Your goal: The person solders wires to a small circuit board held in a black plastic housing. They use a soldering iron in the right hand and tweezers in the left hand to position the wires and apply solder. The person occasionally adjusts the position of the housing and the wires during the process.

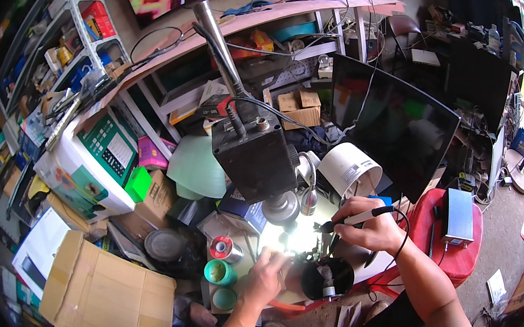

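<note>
My right hand (pixel 367 226) grips a soldering iron (pixel 371 215), a white pen with a black front end and a dark cable. Its tip points left into a brightly lit patch on the work table. At the left of that glare my left hand (pixel 266 278) has its fingers pressed together, and whatever is between them is washed out. Over the lit spot stands a black box-shaped microscope camera (pixel 253 158) on a metal pole, with a round lens (pixel 280 208) below. The piece under the lens is lost in the light. A dark round container (pixel 311 279) sits between my forearms.
Left of my left hand stand a solder spool (pixel 222 248) and a green jar (pixel 217 271). A cardboard box (pixel 113 303) lies farther left. On the red stool (pixel 426 212) at right rests a silver-blue box (pixel 459 218). A white lampshade-like cylinder (pixel 348 168) and large dark screen (pixel 393 123) stand behind.
</note>
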Available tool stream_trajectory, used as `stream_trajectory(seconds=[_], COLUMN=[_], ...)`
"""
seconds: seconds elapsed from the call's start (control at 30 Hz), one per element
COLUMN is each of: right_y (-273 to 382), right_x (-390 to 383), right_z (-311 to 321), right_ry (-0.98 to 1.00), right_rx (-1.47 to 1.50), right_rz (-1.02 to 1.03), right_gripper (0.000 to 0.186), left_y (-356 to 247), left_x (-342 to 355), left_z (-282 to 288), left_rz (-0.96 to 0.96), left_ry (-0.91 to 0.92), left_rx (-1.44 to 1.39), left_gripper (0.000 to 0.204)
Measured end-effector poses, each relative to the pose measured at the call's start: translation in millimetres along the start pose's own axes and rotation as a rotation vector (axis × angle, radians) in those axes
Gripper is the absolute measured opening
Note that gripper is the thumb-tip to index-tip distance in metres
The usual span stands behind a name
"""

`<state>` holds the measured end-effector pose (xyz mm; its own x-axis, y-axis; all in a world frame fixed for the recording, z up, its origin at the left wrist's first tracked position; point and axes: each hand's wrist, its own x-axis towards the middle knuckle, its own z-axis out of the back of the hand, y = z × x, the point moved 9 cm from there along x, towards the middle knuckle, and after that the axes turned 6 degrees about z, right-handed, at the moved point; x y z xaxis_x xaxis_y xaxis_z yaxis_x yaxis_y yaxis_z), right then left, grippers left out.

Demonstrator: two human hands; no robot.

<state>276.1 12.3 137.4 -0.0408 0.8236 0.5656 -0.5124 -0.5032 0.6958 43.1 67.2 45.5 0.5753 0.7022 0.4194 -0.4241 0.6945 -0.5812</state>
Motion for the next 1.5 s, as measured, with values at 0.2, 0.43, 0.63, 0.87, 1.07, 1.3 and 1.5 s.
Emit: stream_trajectory(seconds=[0.2,0.43,0.63,0.87,1.07,1.3,1.5], right_y=[2.0,1.5,0.4,-0.2,2.6,13.4,8.0], right_x=[1.7,1.2,1.9,0.6,2.1,2.5,1.2], right_z=[0.7,4.3,2.0,3.9,2.9,3.4,3.0], right_ry=[-0.014,-0.045,-0.054,-0.051,-0.034,0.018,0.007], right_rx=[-0.013,-0.019,0.003,0.009,-0.004,-0.048,-0.02], right_rz=[-0.004,0.016,0.01,0.015,0.015,0.088,0.013], right_gripper=[0.015,0.017,0.019,0.02,0.019,0.013,0.013], left_y=[-6.0,-23.9,-16.1,-5.2,0.1,-1.9,0.2], left_x=[-1.1,0.9,-2.5,-2.3,-3.3,-0.6,-0.3], left_z=[19.7,36.0,17.3,1.8,-6.5,-5.5,-6.4], left_rz=[-0.025,-0.059,-0.087,-0.024,0.011,-0.037,-0.044], left_ry=[-0.093,-0.147,-0.044,0.009,-0.006,-0.053,-0.057], left_rx=[-0.053,-0.086,-0.03,0.044,0.091,0.054,0.066], left_gripper=[0.031,0.021,0.024,0.033,0.031,0.035,0.037])
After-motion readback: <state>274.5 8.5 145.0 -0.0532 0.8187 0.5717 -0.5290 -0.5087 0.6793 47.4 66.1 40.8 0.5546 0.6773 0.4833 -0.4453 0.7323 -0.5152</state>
